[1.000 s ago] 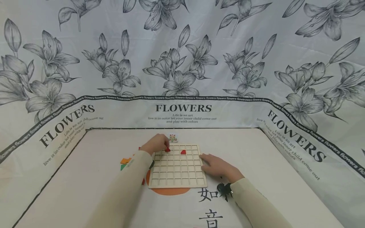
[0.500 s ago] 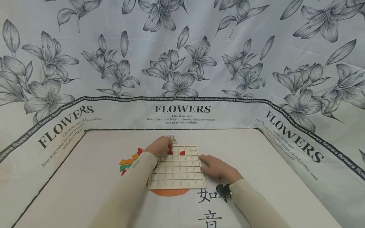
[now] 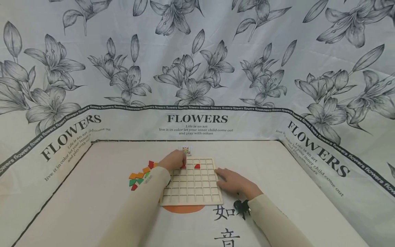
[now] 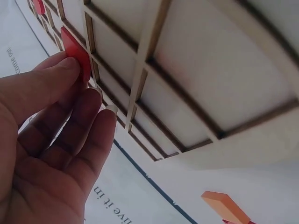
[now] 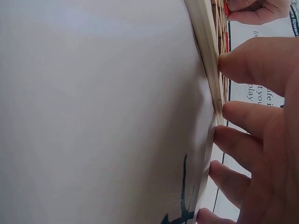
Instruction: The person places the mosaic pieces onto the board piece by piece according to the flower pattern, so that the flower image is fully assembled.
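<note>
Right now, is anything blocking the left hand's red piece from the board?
Nothing visible: the left hand pinches the red piece at the wooden grid board; the red quarter-circle piece lies in another square.

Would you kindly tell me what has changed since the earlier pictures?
The left hand shifted rightward across the board, bringing its pinched red piece closer to the other red piece; more loose pieces show beside the left sleeve. Nothing was visibly taken or released. The right hand stayed at the board's right edge, and the other red piece stayed put.
</note>
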Available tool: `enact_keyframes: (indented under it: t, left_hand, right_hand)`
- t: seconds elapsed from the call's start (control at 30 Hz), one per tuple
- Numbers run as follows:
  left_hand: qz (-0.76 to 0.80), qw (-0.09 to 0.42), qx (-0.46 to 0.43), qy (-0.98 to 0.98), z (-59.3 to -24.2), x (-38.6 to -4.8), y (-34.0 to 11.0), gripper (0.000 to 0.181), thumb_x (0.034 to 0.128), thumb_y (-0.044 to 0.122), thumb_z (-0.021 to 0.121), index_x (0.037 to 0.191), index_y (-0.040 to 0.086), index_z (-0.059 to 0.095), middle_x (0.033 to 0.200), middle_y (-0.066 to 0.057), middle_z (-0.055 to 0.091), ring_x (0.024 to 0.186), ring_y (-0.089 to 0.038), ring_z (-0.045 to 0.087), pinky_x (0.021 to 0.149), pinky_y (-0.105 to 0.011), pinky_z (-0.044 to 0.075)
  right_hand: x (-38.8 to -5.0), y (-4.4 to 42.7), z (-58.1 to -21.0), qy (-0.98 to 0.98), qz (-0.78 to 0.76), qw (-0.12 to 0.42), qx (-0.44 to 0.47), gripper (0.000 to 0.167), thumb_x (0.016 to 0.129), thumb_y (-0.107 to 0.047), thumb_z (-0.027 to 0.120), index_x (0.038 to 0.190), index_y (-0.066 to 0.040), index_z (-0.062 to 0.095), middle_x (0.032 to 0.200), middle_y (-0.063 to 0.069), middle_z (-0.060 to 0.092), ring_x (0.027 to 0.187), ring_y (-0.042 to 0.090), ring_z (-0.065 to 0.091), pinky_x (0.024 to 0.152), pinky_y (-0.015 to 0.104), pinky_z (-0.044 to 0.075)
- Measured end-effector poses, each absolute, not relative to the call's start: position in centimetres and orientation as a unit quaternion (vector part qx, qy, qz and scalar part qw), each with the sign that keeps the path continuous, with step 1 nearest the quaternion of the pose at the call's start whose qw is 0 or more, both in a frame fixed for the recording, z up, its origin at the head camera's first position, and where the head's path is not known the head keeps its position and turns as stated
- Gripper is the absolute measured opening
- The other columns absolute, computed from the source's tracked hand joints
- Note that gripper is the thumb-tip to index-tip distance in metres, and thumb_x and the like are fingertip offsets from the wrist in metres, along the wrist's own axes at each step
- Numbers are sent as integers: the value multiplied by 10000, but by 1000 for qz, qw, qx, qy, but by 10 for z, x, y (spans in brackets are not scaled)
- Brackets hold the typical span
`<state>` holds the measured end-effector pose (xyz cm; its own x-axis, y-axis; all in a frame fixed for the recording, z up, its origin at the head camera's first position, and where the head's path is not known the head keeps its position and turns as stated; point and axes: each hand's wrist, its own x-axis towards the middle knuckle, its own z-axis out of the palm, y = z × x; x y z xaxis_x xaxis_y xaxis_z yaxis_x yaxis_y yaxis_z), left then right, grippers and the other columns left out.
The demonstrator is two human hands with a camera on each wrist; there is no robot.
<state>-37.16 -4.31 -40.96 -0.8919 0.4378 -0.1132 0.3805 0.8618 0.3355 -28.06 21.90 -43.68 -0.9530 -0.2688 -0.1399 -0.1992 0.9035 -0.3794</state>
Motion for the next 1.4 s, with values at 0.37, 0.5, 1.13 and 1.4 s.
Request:
enact_keyframes:
  t: [0.37,0.5,1.13,1.4]
  left_hand:
    - [92,67,223,968,-414,-366,-38,194,929,48,578,828,118,728,868,2,690,822,-135,610,862,-328,525]
    - [90,58,232,967,-418,-365,-40,180,951,77,558,910,114,729,945,-10,705,880,-148,635,885,-335,523]
    - [147,57,158,975,-410,-361,-104,235,958,104,546,1129,76,703,1165,-78,679,1110,-233,615,964,-406,495]
    - [161,71,120,977,-414,-364,-138,283,945,65,518,1176,84,681,1217,-71,655,1077,-218,585,987,-433,476]
  right_hand:
    - [-281,219,-439,971,-188,92,-117,585,946,-335,525,1491,-177,382,1545,97,369,1443,325,315,1155,489,285]
    - [-283,220,-442,971,-185,93,-117,589,942,-331,522,1491,-171,381,1543,102,371,1440,326,320,1154,488,289]
    - [-285,222,-441,972,-179,91,-122,584,956,-355,522,1496,-192,372,1547,94,366,1442,319,319,1153,487,290]
    - [-282,219,-439,973,-175,95,-118,581,950,-328,517,1491,-166,381,1551,96,359,1447,318,308,1160,481,280]
